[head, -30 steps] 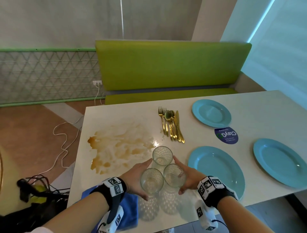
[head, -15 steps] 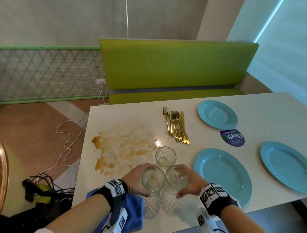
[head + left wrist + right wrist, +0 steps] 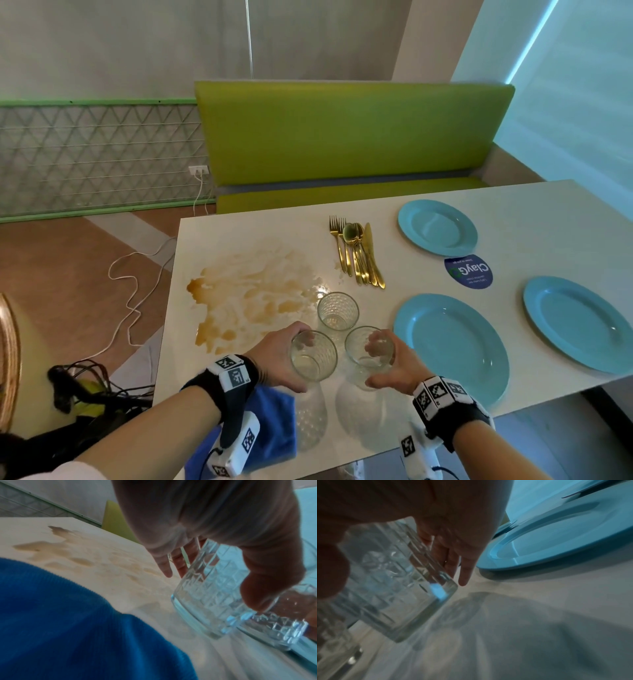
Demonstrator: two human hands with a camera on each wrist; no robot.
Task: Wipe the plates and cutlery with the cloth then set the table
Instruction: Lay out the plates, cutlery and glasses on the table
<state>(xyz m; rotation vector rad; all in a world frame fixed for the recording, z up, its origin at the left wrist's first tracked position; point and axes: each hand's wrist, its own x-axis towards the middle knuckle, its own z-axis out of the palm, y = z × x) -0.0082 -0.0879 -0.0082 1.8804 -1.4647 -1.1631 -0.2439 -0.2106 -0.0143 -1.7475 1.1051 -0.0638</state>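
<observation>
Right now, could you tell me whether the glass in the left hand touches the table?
Apart: in the left wrist view the glass hangs tilted in the left hand, its base clear of the table.

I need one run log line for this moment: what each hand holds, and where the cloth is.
left hand: holds glass | right hand: holds second glass | cloth: on table, near edge

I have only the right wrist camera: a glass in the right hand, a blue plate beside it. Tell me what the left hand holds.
Observer: The left hand grips a second glass.
Operator: Locate the cloth.
Observer: The blue cloth lies at the table's near edge, under the left wrist.
Operator: Report any mess.
Observer: A brown spill covers the table left of a third glass, standing free.
</observation>
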